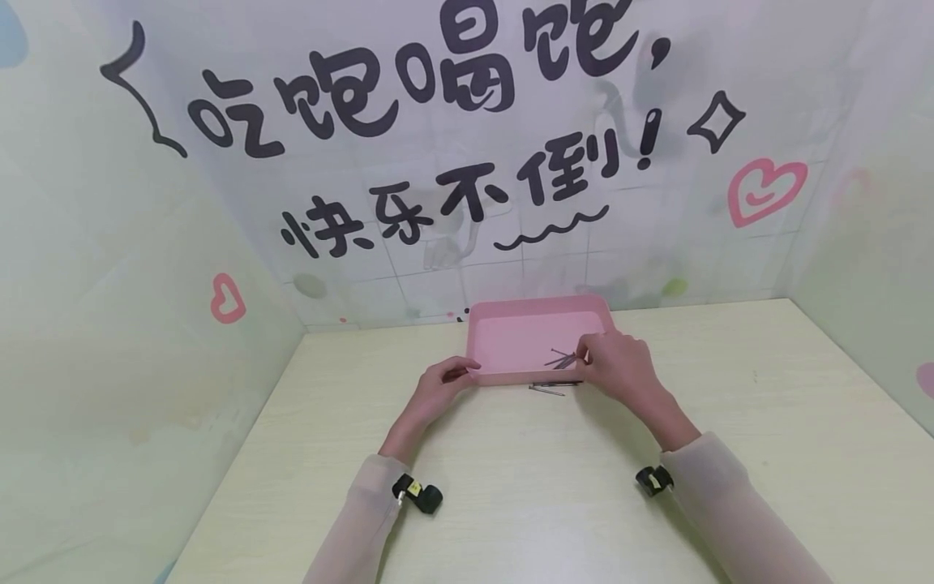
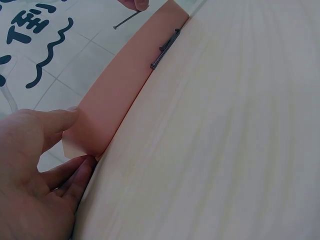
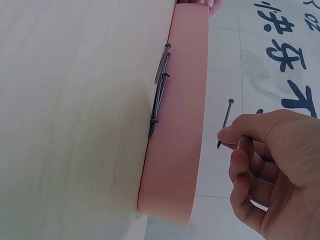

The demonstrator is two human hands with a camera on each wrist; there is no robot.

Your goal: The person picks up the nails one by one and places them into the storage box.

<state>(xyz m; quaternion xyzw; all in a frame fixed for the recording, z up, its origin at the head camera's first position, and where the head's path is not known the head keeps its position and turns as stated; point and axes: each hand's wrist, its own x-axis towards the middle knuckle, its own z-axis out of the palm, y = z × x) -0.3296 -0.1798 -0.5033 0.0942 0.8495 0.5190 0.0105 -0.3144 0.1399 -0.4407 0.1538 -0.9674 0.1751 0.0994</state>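
Note:
A shallow pink tray lies at the back of the table. My left hand holds its front left corner; the left wrist view has the thumb on the wall and the fingers low at the corner. Above the tray's right front, my right hand pinches a dark nail between thumb and index finger. Several nails lie in the tray, close to that hand. Against the outside of the front wall, several more nails rest on the table.
The pale wooden table stretches in front of the tray and to both sides. Behind it stands a printed wall covering with black writing. Both sleeves carry a small black wrist camera.

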